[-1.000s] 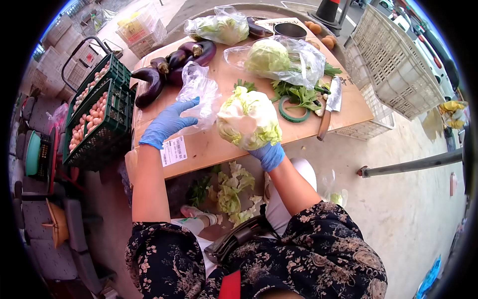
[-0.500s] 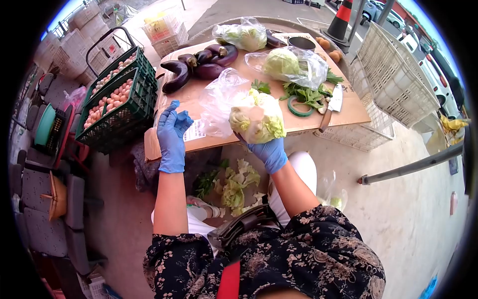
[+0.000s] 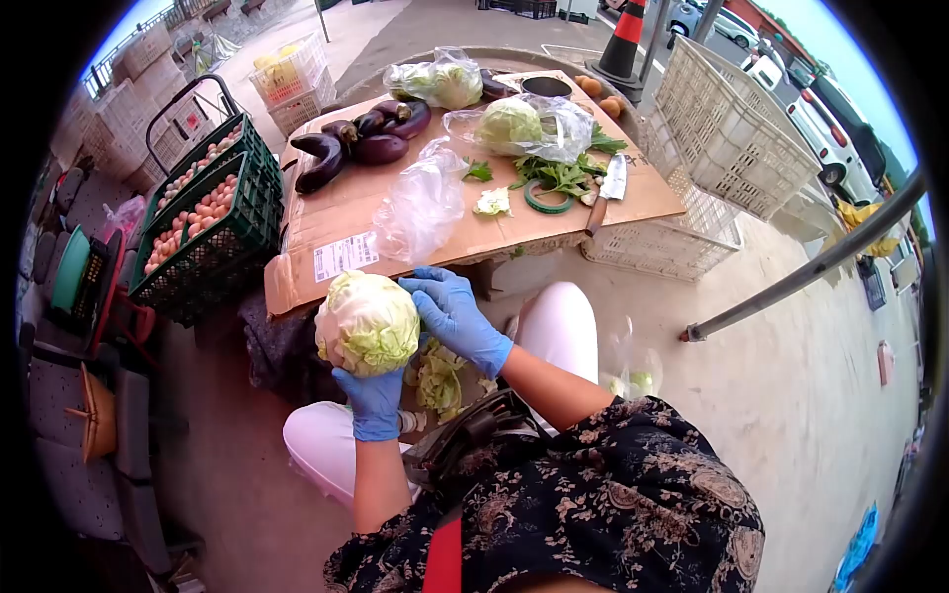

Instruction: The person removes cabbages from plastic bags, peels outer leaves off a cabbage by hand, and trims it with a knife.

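I hold a pale green cabbage [image 3: 368, 324] just off the near edge of the cardboard-topped table [image 3: 318, 219], above my lap. My left hand [image 3: 374, 400] grips it from below, palm up, the thumb on the near side. My right hand [image 3: 455, 318] is at its right side, fingers bent and touching the outer leaves; I can't tell whether they pinch a leaf. Beyond the cabbage, a white label [image 3: 346, 256] lies on the cardboard, with a crumpled clear bag [image 3: 420, 208] beside it. Farther right are a torn leaf piece [image 3: 492, 202], a green tape roll [image 3: 550, 210] next to leafy greens [image 3: 560, 176], and a knife [image 3: 613, 179] with its wooden handle towards me. Eggplants [image 3: 379, 149] are grouped at the back left, and a bagged cabbage [image 3: 510, 126] sits to their right. Loose leaves [image 3: 437, 381] show below, partly hidden behind my hands.
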A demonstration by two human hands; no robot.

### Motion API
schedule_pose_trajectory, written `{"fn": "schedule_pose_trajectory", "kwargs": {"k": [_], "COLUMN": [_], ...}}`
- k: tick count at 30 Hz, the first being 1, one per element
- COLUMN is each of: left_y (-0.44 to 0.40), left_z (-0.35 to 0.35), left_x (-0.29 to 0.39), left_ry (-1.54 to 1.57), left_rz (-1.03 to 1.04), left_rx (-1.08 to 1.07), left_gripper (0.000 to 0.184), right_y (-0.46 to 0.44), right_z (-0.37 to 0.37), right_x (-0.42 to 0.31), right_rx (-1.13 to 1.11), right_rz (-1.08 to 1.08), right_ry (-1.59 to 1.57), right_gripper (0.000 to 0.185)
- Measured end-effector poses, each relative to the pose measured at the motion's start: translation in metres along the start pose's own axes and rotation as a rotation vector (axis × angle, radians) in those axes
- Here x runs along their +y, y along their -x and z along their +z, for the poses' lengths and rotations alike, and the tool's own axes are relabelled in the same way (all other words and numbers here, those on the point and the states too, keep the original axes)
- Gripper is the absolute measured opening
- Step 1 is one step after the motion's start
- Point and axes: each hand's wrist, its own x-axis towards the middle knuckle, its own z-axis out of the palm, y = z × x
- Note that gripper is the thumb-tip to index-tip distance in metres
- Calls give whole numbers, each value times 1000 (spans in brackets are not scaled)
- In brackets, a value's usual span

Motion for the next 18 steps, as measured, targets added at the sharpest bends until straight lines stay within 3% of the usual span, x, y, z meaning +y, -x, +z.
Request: {"fn": "schedule_pose_trajectory", "kwargs": {"k": [1, 2, 6, 9, 10, 12, 13, 14, 18], "left_y": [7, 10, 20, 20, 22, 21, 23, 26, 31], "left_z": [1, 1, 0, -10, -8, -5, -13, -10, 14], "left_x": [10, 16, 16, 13, 17, 26, 28, 31, 44], "left_ry": [-18, -35, -121, -232, -260, -393, -511, -555, -516], "left_rz": [-1, 3, 107, 190, 241, 318, 356, 358, 395], "left_rx": [23, 41, -81, -27, -8, 120, 129, 168, 151], "left_gripper": [103, 99, 93, 93, 92, 104, 105, 104, 103], "right_y": [-2, -3, 1, 5, 0, -20, -37, -53, -118], "right_z": [-17, -21, -28, -33, -40, -45, -49, -53, -54], "right_x": [-35, -48, -88, -86, -79, -51, -36, -26, 63], "right_rx": [92, 52, -127, -307, -377, -237, -234, -288, -381], "right_rz": [52, 282, 360, 107, 249, 222, 93, 225, 126], "right_ry": [139, -444, -728, -415, -507, -358, -100, 13, 547], "right_gripper": [40, 51, 78, 78, 63, 28, 26, 30, 47]}}
